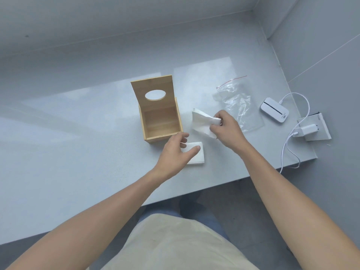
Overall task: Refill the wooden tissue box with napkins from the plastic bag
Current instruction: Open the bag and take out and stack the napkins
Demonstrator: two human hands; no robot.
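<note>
One wooden tissue box (161, 121) stands open and empty on the worktop (78, 149), its lid raised. The right hand (226, 127) pinches one napkin bundle (202, 121) with closed fingers. The left hand (178, 151), fingers spread, rests on a second napkin stack (196, 157). One plastic bag (238, 106) lies flat nearby.

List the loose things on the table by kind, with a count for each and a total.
Wooden tissue box: 1
Napkin bundles: 2, held bundle, flat stack
Plastic bag: 1
White device: 1
Charger with cable: 1
Total: 6
</note>
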